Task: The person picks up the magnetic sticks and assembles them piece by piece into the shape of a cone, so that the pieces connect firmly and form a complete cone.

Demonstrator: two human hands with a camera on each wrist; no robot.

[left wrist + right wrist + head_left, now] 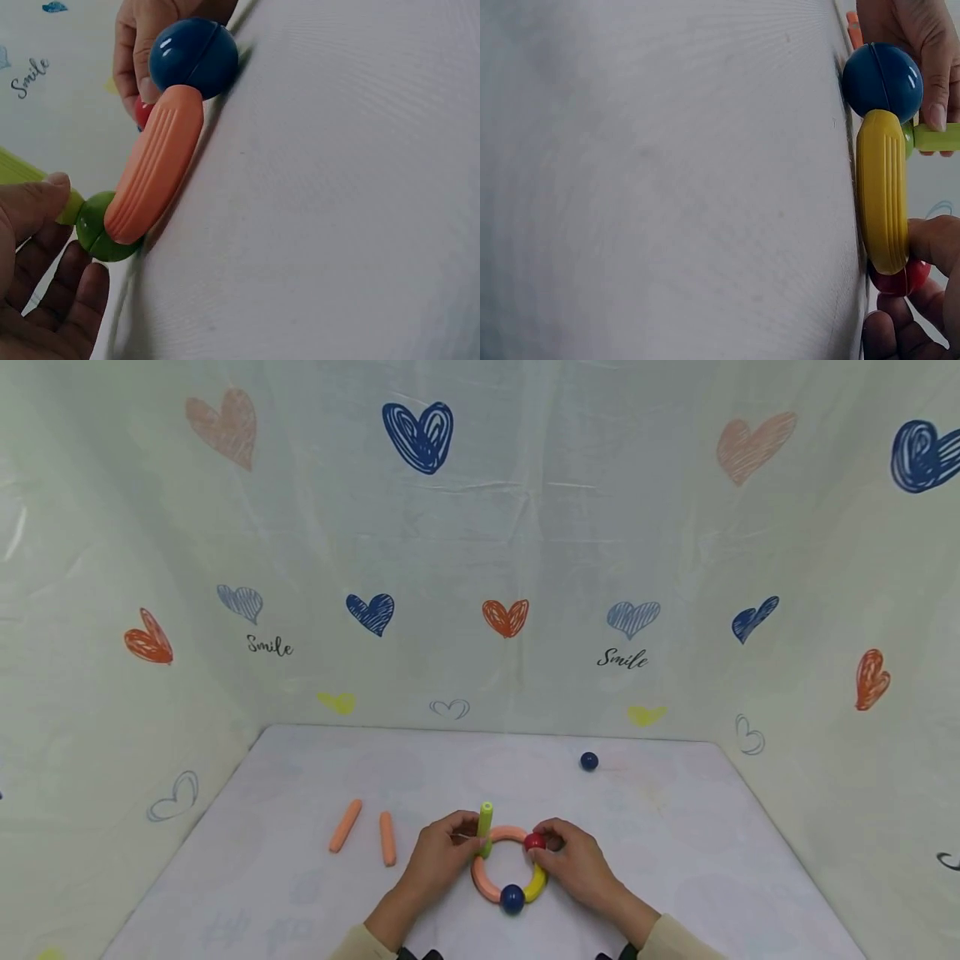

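Note:
A ring of curved rods and balls lies on the table, with an orange curved rod [156,165] on the left, another orange curved rod [509,832] at the back and a yellow curved rod [883,191] on the right. A blue ball [512,899] joins the ring at the front. My left hand [442,853] pinches a light green rod [486,817] that stands up from the green ball [94,219] on the ring's left. At the ring's right, my right hand [579,863] holds the red ball [534,841] between thumb and fingers.
Two straight orange rods, one farther left [346,826] and one nearer the left hand [387,839], lie on the white table [247,877]. A loose blue ball [589,762] sits near the back edge. A curtain [480,543] printed with hearts hangs behind and along both sides.

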